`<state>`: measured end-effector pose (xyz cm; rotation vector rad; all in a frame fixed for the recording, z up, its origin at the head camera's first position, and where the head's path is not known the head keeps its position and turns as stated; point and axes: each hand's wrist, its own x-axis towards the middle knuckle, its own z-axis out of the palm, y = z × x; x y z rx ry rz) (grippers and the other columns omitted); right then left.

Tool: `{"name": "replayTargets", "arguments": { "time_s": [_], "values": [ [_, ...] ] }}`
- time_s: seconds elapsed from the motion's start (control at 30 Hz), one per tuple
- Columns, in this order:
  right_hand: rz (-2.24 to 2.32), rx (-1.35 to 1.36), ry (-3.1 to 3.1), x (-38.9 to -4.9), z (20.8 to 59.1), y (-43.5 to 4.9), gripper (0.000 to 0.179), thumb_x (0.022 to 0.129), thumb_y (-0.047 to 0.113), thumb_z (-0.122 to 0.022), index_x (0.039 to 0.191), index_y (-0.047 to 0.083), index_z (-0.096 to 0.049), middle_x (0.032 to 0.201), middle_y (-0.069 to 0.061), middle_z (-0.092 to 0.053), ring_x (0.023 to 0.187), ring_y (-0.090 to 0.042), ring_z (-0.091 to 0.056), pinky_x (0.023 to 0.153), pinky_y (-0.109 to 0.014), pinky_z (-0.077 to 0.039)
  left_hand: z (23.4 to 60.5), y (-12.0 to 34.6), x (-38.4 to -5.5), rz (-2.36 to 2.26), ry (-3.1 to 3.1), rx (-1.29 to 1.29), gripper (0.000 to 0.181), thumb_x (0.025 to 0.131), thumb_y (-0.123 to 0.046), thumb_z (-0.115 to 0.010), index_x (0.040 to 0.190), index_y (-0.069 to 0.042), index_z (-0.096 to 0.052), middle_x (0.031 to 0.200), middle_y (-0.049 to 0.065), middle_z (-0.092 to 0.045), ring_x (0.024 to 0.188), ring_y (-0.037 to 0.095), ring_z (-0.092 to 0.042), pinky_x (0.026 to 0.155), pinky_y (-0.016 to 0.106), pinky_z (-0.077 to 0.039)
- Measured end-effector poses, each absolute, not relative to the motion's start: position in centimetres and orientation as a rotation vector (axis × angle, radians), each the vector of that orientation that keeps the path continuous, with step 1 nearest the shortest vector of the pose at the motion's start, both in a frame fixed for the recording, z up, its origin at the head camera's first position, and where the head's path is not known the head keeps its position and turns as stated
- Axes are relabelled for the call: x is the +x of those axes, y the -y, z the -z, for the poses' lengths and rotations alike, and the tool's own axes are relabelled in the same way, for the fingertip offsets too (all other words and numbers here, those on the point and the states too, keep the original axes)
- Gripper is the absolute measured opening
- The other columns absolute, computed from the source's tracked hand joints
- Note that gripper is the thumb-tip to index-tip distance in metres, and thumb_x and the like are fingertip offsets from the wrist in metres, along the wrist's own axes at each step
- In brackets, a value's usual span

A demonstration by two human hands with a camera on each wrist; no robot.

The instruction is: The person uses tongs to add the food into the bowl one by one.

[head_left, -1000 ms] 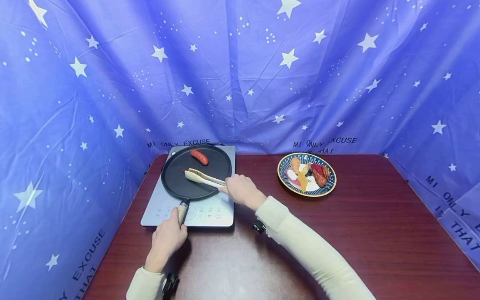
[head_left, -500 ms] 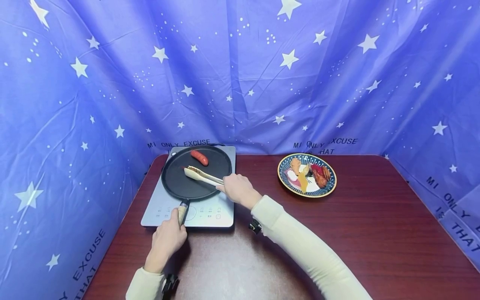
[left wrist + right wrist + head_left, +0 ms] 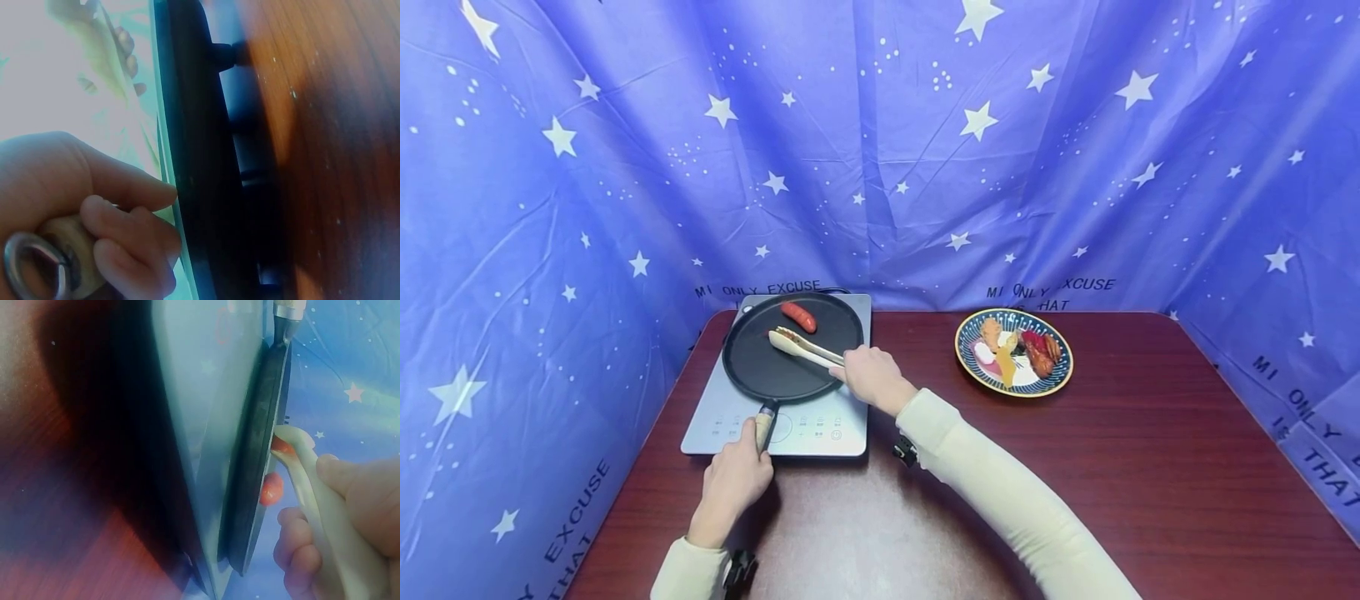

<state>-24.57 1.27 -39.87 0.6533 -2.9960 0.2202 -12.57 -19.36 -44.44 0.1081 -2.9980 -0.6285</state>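
My left hand (image 3: 737,475) grips the handle (image 3: 765,422) of a round black frying pan (image 3: 752,367), which sits on a silver induction cooker (image 3: 707,412). In the left wrist view its fingers (image 3: 134,244) curl round the handle, whose end has a metal ring (image 3: 37,265). My right hand (image 3: 876,379) holds pale tongs (image 3: 808,350), their tips low over the middle of the pan. A red sausage (image 3: 284,447) shows between the tips in the right wrist view, mostly covered by them. Another red sausage (image 3: 798,317) lies near the pan's far edge.
To the right stands a blue patterned plate (image 3: 1052,385) with a yellow rim, bearing several foods, among them a browned drumstick (image 3: 1039,360). The dark red wooden table (image 3: 1112,467) stretches right and toward me. A blue star-printed curtain (image 3: 917,233) hangs behind and at both sides.
My right hand has shifted slightly left, and the tongs' tips have risen a little in the head view. The left hand stays on the handle; the far sausage lies where it was.
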Motion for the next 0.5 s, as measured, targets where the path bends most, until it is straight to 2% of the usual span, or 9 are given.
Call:
{"name": "replayTargets", "arguments": {
  "time_s": [0.27,0.5],
  "values": [
    [-0.229,0.645,3.007,-25.4,39.7,-0.7,0.04,0.095,0.044,-0.052,0.068,0.014,-0.055,0.067,-0.004,-0.056,0.061,-0.022,-0.059,0.056,-0.04,-0.049,44.5,19.5,-12.5,0.64,2.986,0.11,0.044,0.079,-0.011,-0.055,0.12,-0.001,-0.044,0.078,0.027,-0.061,0.063,0.043,-0.059,0.052,0.052,-0.042],
    [-0.258,0.63,3.028,-25.8,39.8,-0.2,0.04,0.094,0.044,-0.053,0.069,0.013,-0.057,0.068,-0.004,-0.057,0.058,-0.019,-0.057,0.054,-0.039,-0.048,44.3,19.3,-12.5,0.649,2.981,0.108,0.043,0.08,-0.011,-0.056,0.12,-0.001,-0.045,0.077,0.026,-0.061,0.063,0.043,-0.059,0.051,0.052,-0.042]
  ]
}}
